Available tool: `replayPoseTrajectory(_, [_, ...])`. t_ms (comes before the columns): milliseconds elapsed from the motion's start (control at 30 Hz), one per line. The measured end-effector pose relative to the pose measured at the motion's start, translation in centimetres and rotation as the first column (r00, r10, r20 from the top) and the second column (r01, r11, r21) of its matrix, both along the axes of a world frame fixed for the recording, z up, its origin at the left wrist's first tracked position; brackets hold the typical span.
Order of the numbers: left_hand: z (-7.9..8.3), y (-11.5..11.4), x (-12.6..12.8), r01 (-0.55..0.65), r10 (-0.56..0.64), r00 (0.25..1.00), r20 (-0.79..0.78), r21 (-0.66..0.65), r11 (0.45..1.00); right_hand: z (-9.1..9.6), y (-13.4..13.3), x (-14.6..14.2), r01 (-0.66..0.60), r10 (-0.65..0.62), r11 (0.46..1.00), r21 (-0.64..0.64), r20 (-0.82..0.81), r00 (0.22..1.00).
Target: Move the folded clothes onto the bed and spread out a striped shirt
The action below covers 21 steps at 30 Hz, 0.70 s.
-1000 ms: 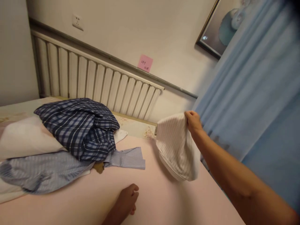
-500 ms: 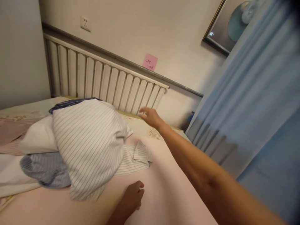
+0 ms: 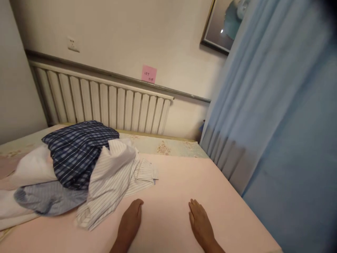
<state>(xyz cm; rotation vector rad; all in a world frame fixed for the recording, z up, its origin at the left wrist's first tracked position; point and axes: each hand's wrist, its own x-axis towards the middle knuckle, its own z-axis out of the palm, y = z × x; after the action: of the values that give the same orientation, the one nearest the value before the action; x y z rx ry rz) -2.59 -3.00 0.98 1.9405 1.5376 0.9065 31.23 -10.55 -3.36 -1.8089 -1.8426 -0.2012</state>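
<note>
My left hand (image 3: 130, 219) is low in the middle, over the pink sheet (image 3: 168, 186), just right of a white striped shirt (image 3: 112, 175). It is seen edge-on, holds nothing, and its fingers look extended. To the right, my right hand (image 3: 200, 223) is over the same sheet, fingers straight and side by side, with nothing in it. The striped shirt lies crumpled, one cuffed sleeve stretched right. Against it sits a dark blue plaid garment (image 3: 76, 151). A blue-grey striped garment (image 3: 52, 196) is partly under the pile.
White cloth (image 3: 34, 167) lies at the left of the pile. Behind the bed's floral cover (image 3: 163, 147) stands a white radiator (image 3: 105, 100). A blue curtain (image 3: 244, 116) hangs along the right side. A pink note (image 3: 149, 73) is on the wall.
My right hand has come back from the far side of the bed to the near right. The striped shirt has sunk down, uncovering the plaid garment. The view has shifted.
</note>
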Motion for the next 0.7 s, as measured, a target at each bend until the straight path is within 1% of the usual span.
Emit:
replayPoseTrajectory(67, [0.3,-1.0,0.7,-0.024,0.026,0.997,-0.071,0.032,0.999,-0.3,-0.2,0.1,-0.019,0.019,1.000,0.005,-0.004,1.000])
replayPoseTrajectory(200, [0.7,-4.0,2.5,-0.068,0.085,0.978,-0.193,0.092,0.993,0.4,-0.4,-0.4,-0.036,0.040,0.998,0.057,-0.073,0.997])
replayPoseTrajectory(267, [0.8,-5.5,3.5,-0.076,0.095,0.974,-0.207,0.096,0.993,0.9,-1.0,-0.9,-0.071,0.082,0.994,0.087,-0.140,0.987])
replayPoseTrajectory(333, [1.0,-6.8,4.6,-0.076,0.087,0.980,-0.178,0.067,0.995,1.7,-1.7,-1.5,-0.115,0.136,0.988,0.099,-0.240,0.961])
replayPoseTrajectory(400, [1.4,-7.7,5.9,-0.082,0.084,0.990,-0.116,0.015,0.996,2.7,-2.2,-2.3,-0.133,0.148,0.989,0.066,-0.383,0.912])
replayPoseTrajectory(433, [1.6,-7.9,6.5,-0.079,0.077,0.994,-0.079,-0.015,0.997,3.2,-2.3,-2.8,-0.127,0.125,0.992,0.028,-0.467,0.875])
replayPoseTrajectory(533, [2.3,-8.1,8.6,-0.048,0.053,0.998,0.040,-0.115,0.992,4.8,-2.1,-4.0,-0.089,-0.028,0.988,-0.130,-0.700,0.714])
replayPoseTrajectory(600, [2.8,-7.7,9.9,-0.036,0.050,0.995,0.088,-0.147,0.988,5.5,-1.5,-4.6,-0.082,-0.107,0.976,-0.202,-0.771,0.628])
replayPoseTrajectory(633, [3.0,-7.5,10.5,-0.041,0.056,0.994,0.097,-0.149,0.988,5.7,-1.2,-4.8,-0.082,-0.128,0.972,-0.222,-0.784,0.607])
replayPoseTrajectory(700, [3.4,-7.0,11.5,-0.065,0.079,0.993,0.091,-0.155,0.986,6.1,-0.6,-4.9,-0.081,-0.147,0.967,-0.243,-0.786,0.600])
